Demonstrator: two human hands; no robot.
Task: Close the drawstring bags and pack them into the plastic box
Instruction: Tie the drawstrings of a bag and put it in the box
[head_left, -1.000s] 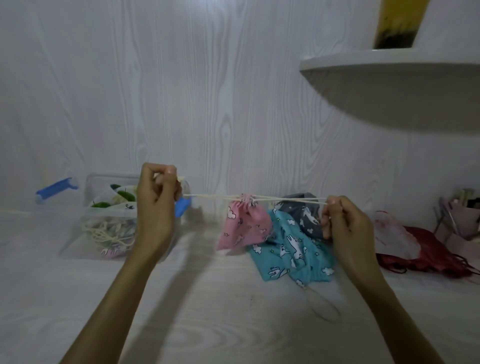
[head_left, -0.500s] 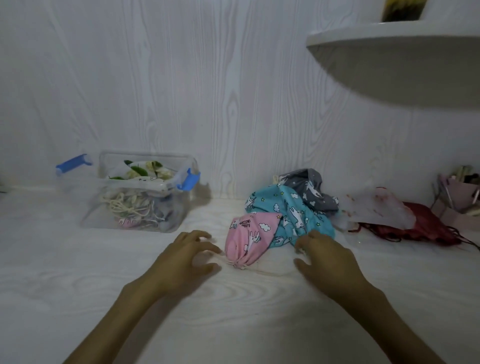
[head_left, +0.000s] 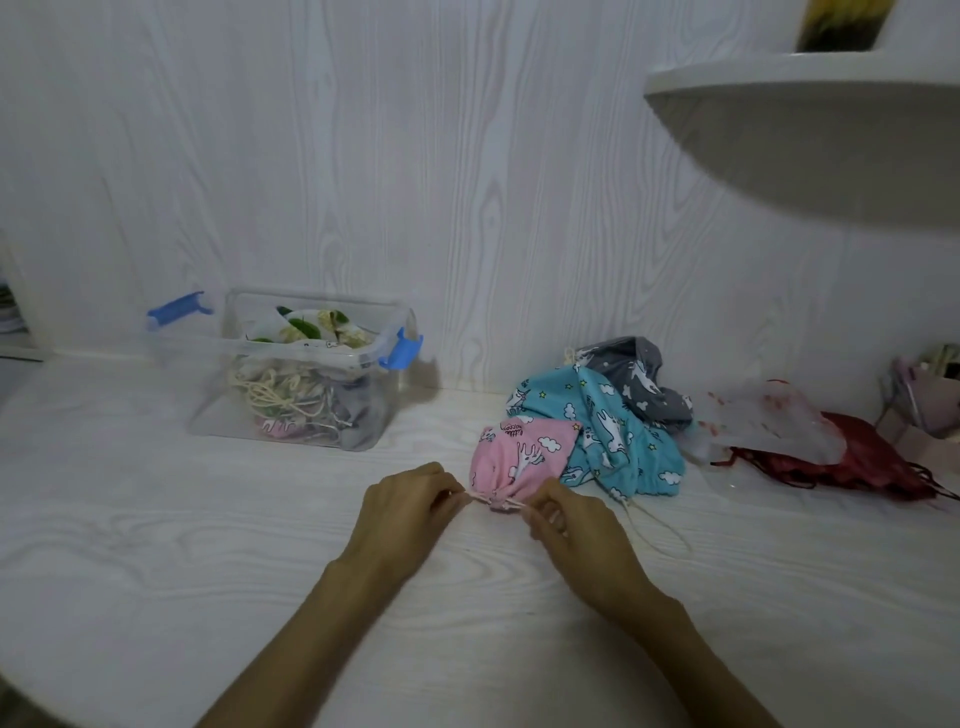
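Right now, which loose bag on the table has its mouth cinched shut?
The pink bag, gathered between both hands; the teal bag and grey bag lie loose behind.

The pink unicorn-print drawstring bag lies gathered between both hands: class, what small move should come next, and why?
Probably tie the cords: the pink unicorn-print drawstring bag has its mouth cinched, and the left hand and right hand each pinch a cord end beside it.

Dim, cool bluish light is washing the scene, leaving colours muted. The shelf (head_left: 810, 88) is throwing a broad soft shadow down the wall (head_left: 415, 156). Wide-angle distortion is bending the edges, and fine detail is looking soft and slightly grainy throughout.
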